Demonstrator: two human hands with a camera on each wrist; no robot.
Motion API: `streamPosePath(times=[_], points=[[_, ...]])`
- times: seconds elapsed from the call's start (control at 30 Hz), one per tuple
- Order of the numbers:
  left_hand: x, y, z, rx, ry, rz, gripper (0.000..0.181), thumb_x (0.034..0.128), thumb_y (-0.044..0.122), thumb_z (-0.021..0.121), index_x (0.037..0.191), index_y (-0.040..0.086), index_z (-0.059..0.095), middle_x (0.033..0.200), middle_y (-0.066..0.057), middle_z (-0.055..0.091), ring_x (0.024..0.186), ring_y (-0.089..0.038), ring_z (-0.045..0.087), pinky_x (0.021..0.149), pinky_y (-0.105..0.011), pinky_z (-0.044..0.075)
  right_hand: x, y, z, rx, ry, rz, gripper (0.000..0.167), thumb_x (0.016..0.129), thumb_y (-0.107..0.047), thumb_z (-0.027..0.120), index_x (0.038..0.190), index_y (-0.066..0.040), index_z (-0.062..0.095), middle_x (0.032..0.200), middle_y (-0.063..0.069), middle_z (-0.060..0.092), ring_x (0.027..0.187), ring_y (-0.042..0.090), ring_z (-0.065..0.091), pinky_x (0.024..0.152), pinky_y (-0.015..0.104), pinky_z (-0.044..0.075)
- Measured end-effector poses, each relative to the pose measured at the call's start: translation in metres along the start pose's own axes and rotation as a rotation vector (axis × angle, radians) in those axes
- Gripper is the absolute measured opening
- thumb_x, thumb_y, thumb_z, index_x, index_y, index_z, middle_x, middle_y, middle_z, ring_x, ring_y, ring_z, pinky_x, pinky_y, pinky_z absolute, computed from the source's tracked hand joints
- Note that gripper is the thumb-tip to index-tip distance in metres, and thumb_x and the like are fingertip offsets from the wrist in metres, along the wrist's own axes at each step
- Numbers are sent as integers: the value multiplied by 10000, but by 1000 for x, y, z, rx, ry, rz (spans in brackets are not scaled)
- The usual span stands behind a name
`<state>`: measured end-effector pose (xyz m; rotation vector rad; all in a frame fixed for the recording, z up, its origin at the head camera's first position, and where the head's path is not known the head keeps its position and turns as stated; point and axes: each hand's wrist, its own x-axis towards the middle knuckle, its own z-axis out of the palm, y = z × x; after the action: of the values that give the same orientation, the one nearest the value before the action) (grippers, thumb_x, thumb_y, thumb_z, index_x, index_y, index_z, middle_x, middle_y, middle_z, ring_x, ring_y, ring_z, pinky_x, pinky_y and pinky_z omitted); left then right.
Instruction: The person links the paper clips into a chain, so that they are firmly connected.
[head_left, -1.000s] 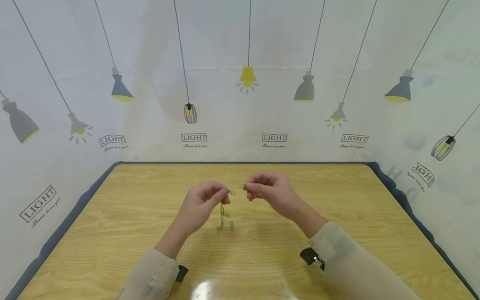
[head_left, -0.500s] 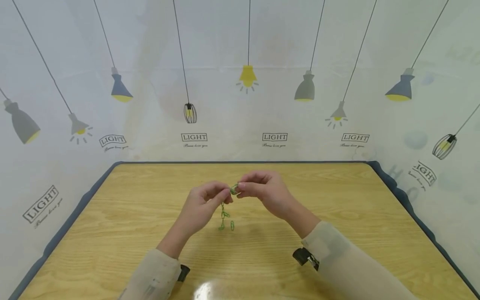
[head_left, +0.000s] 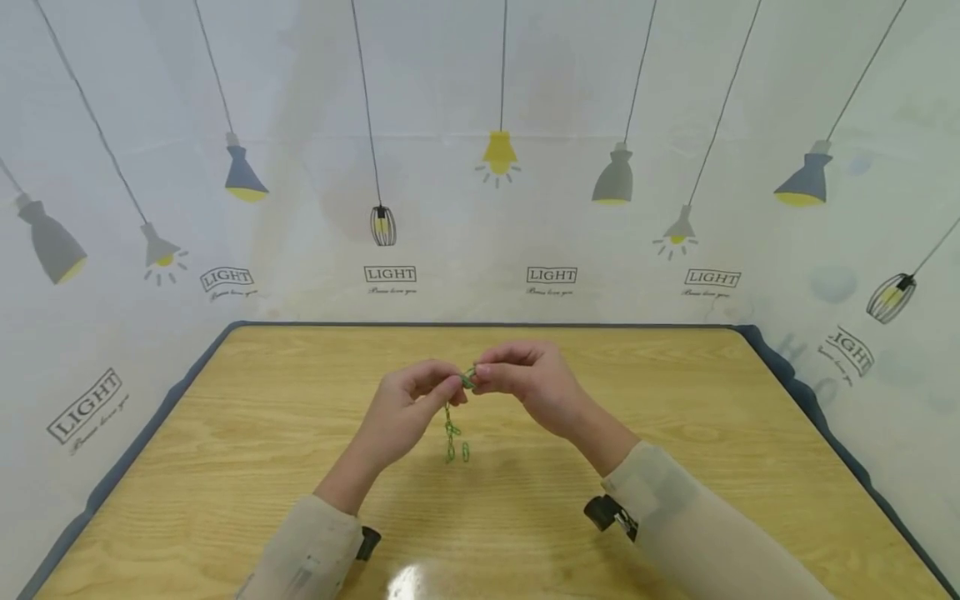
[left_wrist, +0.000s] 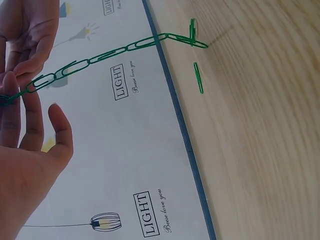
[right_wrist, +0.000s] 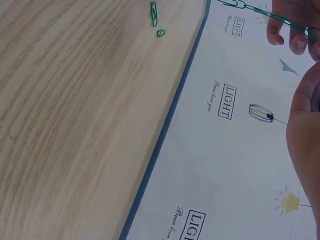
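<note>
The left hand (head_left: 408, 408) pinches the top of a green paper-clip chain (head_left: 451, 427) in the head view, while the right hand (head_left: 542, 387), at three o'clock from it, pinches a single clip (head_left: 472, 371) against it, fingertips nearly meeting. Whether the two are hooked together cannot be told. The chain hangs at six o'clock from the left fingertips; a loose paper clip (head_left: 465, 452) lies on the worktop (head_left: 675, 500) just beside its lower end, at three o'clock.

The left wrist view shows the chain running out between two and three o'clock, with a crossing clip (left_wrist: 192, 31) at its far end; whether that one is linked or merely touching is unclear. The likeliest trouble is a clip slipping from a pinch, since the wire is thin and offers little to hold. A hard tug could bend a link, and the dangling end might snag the loose clip if the hands dip.

The right wrist view catches the hands between two and three o'clock, partly cut off, and green pieces (right_wrist: 153, 14) near twelve. The worktop has pale, streaked grain and a dark blue border (head_left: 487, 324); around it stands a whitish wall covering (head_left: 442, 183) printed with hanging lamps (head_left: 498, 152).
</note>
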<state>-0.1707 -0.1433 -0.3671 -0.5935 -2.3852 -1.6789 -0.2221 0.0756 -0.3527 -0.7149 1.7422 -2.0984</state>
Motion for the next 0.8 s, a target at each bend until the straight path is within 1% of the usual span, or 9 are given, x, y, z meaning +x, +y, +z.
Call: streamPosePath(times=[0.17, 0.37, 0.5, 0.63, 0.7, 0.8], points=[[1, 0, 0, 6, 2, 0, 182, 1092, 240, 626, 1119, 113, 755, 958, -48, 786, 932, -152, 729, 891, -323, 588, 1, 0, -1, -2, -14, 1, 257, 989, 17, 671, 921, -183, 818, 913, -38, 809, 867, 140, 780, 953, 355, 640], [1, 1, -2, 1, 11, -17, 192, 1095, 262, 621, 1119, 124, 752, 957, -48, 781, 927, -169, 721, 892, -342, 576, 1, -2, -1, -20, -24, -8, 281, 987, 25, 663, 916, -199, 818, 916, -52, 806, 877, 130, 782, 974, 350, 632], [1, 1, -3, -24, 6, -30, 198, 1098, 265, 616, 1127, 120, 748, 963, -63, 773, 920, -179, 714, 886, -332, 576, 1, -5, -1, -28, -20, -8, 268, 988, 12, 665, 922, -197, 818, 924, -55, 804, 879, 128, 782, 979, 343, 629], [1, 0, -4, -51, 2, -41, 199, 1099, 255, 614, 1133, 106, 742, 969, -82, 765, 919, -176, 721, 896, -308, 588, 0, -6, -3, -29, -11, -13, 267, 992, 10, 661, 926, -194, 820, 926, -54, 801, 880, 126, 772, 955, 336, 637], [0, -1, -5, -63, -3, -42, 200, 1101, 249, 611, 1133, 101, 741, 971, -88, 763, 920, -170, 726, 912, -319, 595, 1, -6, -4, -30, -4, -13, 272, 996, 11, 658, 924, -195, 821, 925, -56, 799, 878, 124, 762, 936, 328, 640], [-1, -3, -6, -77, -23, -28, 197, 1102, 230, 608, 1143, 90, 740, 973, -100, 765, 919, -157, 733, 939, -383, 609, 1, -7, -5, -32, 5, -8, 280, 995, 10, 655, 917, -200, 823, 920, -62, 798, 868, 119, 747, 915, 314, 637]])
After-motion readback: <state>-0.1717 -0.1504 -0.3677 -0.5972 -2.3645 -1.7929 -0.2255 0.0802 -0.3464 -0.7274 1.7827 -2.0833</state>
